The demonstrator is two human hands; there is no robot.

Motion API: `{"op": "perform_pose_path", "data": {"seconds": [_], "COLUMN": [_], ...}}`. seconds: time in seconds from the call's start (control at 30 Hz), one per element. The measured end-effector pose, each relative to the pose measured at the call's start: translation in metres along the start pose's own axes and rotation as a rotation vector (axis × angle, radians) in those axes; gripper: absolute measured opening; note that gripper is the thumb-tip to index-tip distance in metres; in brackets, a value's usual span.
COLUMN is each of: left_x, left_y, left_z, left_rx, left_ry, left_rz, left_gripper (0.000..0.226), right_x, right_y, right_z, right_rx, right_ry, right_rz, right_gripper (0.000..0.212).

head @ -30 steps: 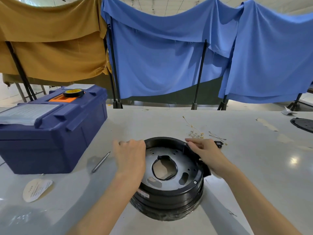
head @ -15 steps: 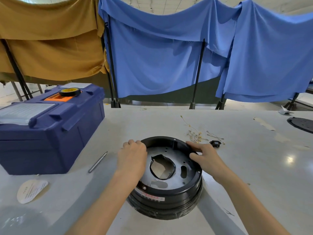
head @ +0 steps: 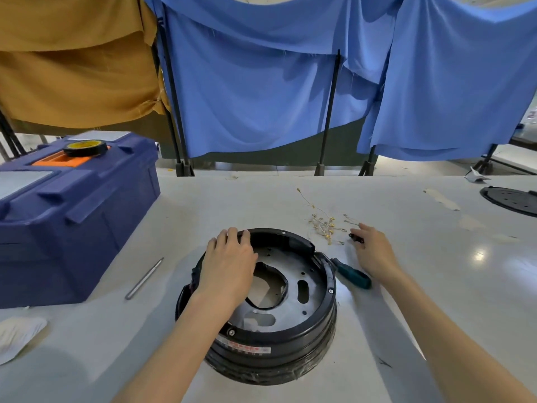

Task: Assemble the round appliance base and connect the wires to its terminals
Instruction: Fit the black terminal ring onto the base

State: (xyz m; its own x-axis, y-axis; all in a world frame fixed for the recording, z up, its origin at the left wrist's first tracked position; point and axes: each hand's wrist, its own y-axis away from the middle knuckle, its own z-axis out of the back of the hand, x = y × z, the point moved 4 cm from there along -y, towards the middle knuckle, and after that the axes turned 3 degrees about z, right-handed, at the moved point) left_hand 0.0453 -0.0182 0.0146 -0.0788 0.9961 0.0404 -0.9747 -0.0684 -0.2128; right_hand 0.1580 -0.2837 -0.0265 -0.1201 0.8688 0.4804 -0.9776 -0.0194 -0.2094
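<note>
The black round appliance base [head: 308,330] stands on the white table in front of me, its perforated metal plate facing up. My left hand [head: 229,263] lies over the base's far left side, fingers curled over the rim. To the right of the base, my right hand [head: 374,251] hovers low over the table, its fingers loosely extended, with the fingertips at a small black part [head: 356,237]. A loose bunch of thin wires with metal terminals [head: 322,223] lies just beyond the base. A teal-handled screwdriver [head: 353,275] rests against the base's right side.
A dark blue toolbox [head: 72,228] with a roll of tape [head: 84,148] on its lid fills the left of the table. A thin metal rod [head: 144,278] lies between toolbox and base. A black disc [head: 511,199] sits far right, a paper label [head: 17,335] near left.
My right hand has let go of the base's right rim and moved right to the small black part, uncovering the screwdriver. My left hand stays on the rim.
</note>
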Motion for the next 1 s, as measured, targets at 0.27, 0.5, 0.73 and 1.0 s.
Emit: {"op": "perform_pose_path", "data": {"seconds": [0.27, 0.5, 0.73, 1.0], "left_x": [-0.002, -0.001, -0.032, -0.058], "left_y": [0.000, -0.002, -0.007, -0.016], "left_z": [-0.003, 0.003, 0.020, 0.013], "left_rx": [-0.011, -0.104, 0.053, 0.352], "left_ry": [-0.040, 0.087, 1.136, 1.508], "left_rz": [0.000, -0.053, 0.010, 0.297], "left_gripper": [0.053, 0.046, 0.022, 0.029], "right_x": [-0.011, 0.025, 0.085, 0.086], "right_y": [-0.010, 0.016, 0.057, 0.063], "right_z": [-0.008, 0.032, 0.043, 0.031], "right_rx": [-0.134, -0.233, -0.017, 0.047], "right_ry": [-0.029, -0.573, -0.807, -0.880], "right_rz": [-0.053, 0.030, 0.184, 0.225], "right_gripper": [0.040, 0.029, 0.026, 0.025]}}
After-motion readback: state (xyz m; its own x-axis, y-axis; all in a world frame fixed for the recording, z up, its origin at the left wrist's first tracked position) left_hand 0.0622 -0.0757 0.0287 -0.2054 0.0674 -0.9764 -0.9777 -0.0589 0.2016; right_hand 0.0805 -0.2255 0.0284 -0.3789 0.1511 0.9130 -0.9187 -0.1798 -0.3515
